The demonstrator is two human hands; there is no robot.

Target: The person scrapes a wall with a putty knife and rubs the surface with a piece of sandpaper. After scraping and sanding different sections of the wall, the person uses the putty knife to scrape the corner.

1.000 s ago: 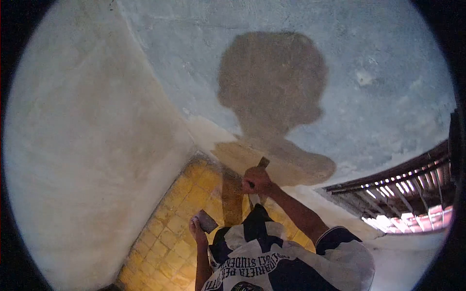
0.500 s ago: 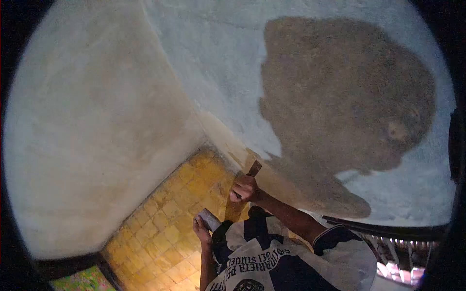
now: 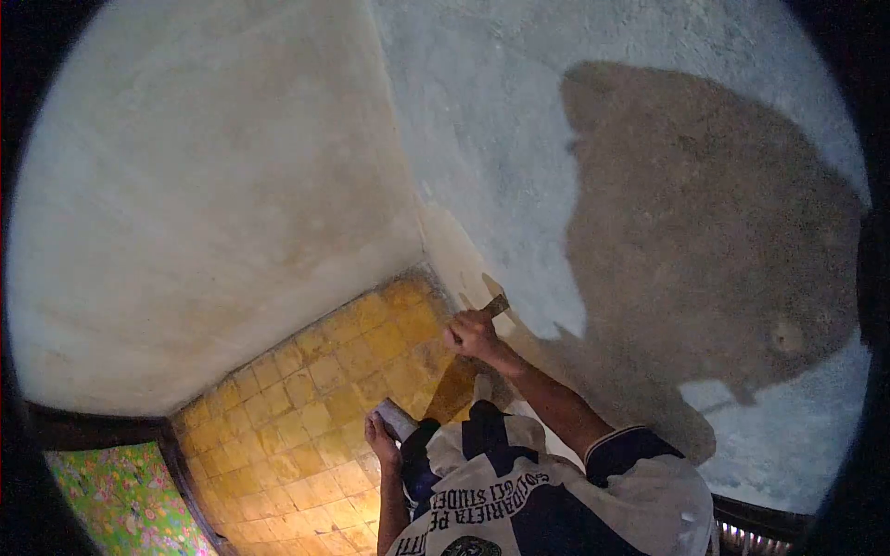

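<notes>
My right hand (image 3: 473,334) is closed around a scraper (image 3: 498,305), whose short flat blade points up and right beside the lower part of the wall (image 3: 482,167). The blade overlaps the wall's pale lower strip in this view. Lower and to the left, my left hand (image 3: 383,443) grips a flat grey rectangular piece (image 3: 396,419) by its edge. What kind of thing it is, I cannot tell. Both hands are in front of my body, above the yellow tiled floor (image 3: 306,389).
A second wall (image 3: 222,204) meets the first at a corner. My large shadow (image 3: 705,222) falls across the bluish wall. A dark frame (image 3: 185,473) borders a flowered cloth (image 3: 125,496) at lower left. A slatted opening (image 3: 742,537) shows at lower right.
The view has turned, so the corner sits further right and more flowered cloth shows. The scraper has tilted further right by the wall. My left hand keeps its hold on the grey piece.
</notes>
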